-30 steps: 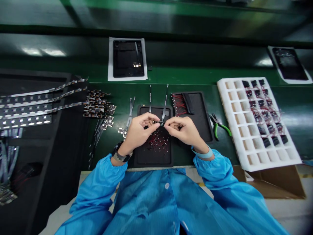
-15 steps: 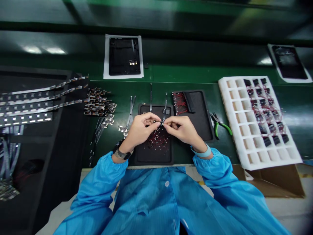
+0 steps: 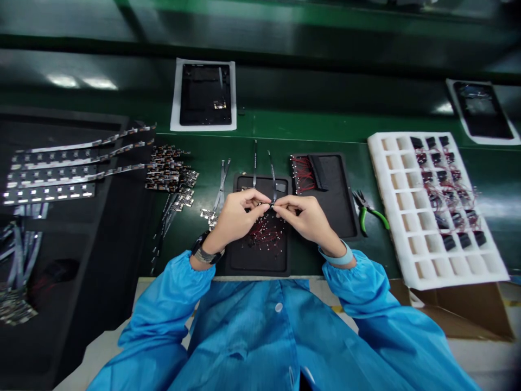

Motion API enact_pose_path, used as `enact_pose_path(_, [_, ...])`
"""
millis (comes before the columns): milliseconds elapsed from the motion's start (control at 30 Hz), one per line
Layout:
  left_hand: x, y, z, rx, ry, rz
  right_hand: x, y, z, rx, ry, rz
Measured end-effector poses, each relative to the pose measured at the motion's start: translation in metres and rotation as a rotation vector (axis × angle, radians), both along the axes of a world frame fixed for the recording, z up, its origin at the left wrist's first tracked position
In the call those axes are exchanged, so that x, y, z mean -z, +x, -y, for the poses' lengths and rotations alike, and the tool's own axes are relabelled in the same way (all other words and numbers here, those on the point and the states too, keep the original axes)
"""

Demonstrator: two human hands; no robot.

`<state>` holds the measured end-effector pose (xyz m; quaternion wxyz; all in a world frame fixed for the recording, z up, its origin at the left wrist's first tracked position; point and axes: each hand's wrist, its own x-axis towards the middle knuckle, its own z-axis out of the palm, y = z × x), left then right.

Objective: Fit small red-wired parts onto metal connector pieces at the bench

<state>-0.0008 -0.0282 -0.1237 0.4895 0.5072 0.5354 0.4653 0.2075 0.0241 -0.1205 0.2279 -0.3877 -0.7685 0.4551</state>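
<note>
My left hand (image 3: 242, 214) and my right hand (image 3: 302, 214) meet fingertip to fingertip over a black tray (image 3: 256, 263). Both pinch a small circuit board, mostly covered by the fingers, and a thin ribbon cable (image 3: 272, 172) rises from it away from me. Another ribbon cable (image 3: 255, 160) stands out beyond my left fingers. Below the hands, small parts with red wires (image 3: 266, 232) lie loose in the tray. Left of my left hand are a few boards with crossed ribbon cables (image 3: 222, 187).
A second black tray (image 3: 336, 195) holds red-wired parts; green-handled cutters (image 3: 368, 213) lie beside it. A white foam tray (image 3: 421, 239) with black parts overhangs the bench edge. A pile of boards (image 3: 169, 171) and board strips (image 3: 52, 176) lie left. Two dark panels (image 3: 199, 98) (image 3: 482, 108) lie behind.
The ribbon cable between my fingers has swung a little, its far end tipping left. Both hands keep their pinch at nearly the same spot; the whole view has shifted slightly.
</note>
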Motion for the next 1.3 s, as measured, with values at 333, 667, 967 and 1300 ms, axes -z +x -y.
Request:
enact_pose_path(333, [-0.007,-0.012,-0.005,0.174,-0.197,0.236,-0.008,0.003,-0.005,-0.147,-0.204,-0.125])
enact_pose_path(667, [-0.008,-0.013,-0.004,0.216,-0.226,0.211,-0.006,0.005,-0.006,-0.165,-0.341,-0.14])
enact_pose_path(967, [-0.012,-0.012,-0.005,0.201,-0.2,0.225,-0.011,0.003,-0.006,-0.167,-0.32,-0.128])
enact_pose_path(1300, [-0.03,-0.05,0.0,-0.251,0.174,0.341,-0.011,0.002,-0.006,-0.124,0.197,0.188])
